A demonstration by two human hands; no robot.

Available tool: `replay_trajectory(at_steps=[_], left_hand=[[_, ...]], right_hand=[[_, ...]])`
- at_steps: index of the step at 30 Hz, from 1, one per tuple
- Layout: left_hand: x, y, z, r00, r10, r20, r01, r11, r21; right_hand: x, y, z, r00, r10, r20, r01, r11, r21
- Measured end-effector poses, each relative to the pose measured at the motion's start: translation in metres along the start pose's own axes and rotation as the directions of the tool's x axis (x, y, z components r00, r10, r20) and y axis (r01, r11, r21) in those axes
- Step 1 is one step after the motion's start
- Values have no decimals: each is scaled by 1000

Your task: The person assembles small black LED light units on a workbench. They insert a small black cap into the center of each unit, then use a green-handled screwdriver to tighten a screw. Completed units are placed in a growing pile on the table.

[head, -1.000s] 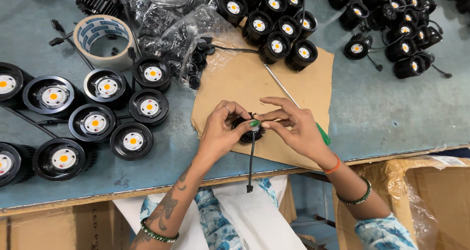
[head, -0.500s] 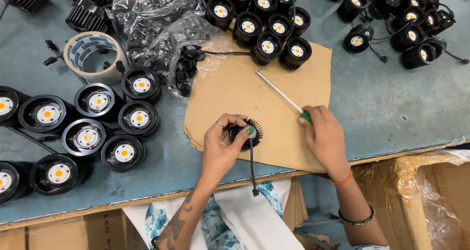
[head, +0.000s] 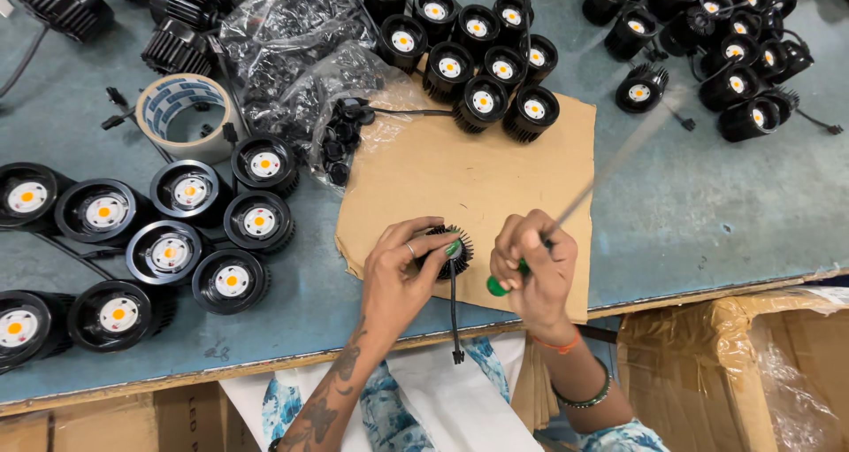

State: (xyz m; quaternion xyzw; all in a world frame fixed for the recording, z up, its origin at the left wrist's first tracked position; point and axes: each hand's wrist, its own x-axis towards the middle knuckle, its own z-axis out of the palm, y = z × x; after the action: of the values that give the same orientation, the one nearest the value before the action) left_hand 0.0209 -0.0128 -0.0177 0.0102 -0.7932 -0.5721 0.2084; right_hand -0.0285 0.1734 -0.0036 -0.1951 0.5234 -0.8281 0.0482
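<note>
Head view: left hand (head: 398, 279) steadies finned lamp (head: 449, 250) near cardboard (head: 460, 173) edge.

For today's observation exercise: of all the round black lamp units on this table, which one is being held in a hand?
The lamp unit on the cardboard sheet, gripped by the left hand. Every other unit sits untouched; the right hand holds a screwdriver.

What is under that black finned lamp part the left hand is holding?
The finned lamp part rests on a brown cardboard sheet lying on the table. The cardboard hides the tabletop beneath.
</note>
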Motion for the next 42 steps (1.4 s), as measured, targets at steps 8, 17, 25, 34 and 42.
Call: replay_trajectory(at_steps=[8, 17, 25, 34, 42], left_hand=[[6, -8, -6, 992, -27, 123, 38, 995, -93], [21, -29, -7, 924, -188, 332, 271, 936, -225], [29, -34, -4, 914, -136, 382, 234, 946, -223], [40, -29, -10, 893, -135, 430, 223, 961, -163], [42, -21, -12, 905, -138, 402, 185, 980, -80]], right_hand=[[14, -8, 12, 956, -292, 34, 287, 952, 110], [34, -12, 27, 978, -196, 70, 193, 980, 42], [40, 17, 31, 961, -181, 207, 182, 983, 16], [43, 13, 28, 963, -195, 185, 205, 978, -32], [41, 5, 20, 960, -188, 207, 172, 981, 93]])
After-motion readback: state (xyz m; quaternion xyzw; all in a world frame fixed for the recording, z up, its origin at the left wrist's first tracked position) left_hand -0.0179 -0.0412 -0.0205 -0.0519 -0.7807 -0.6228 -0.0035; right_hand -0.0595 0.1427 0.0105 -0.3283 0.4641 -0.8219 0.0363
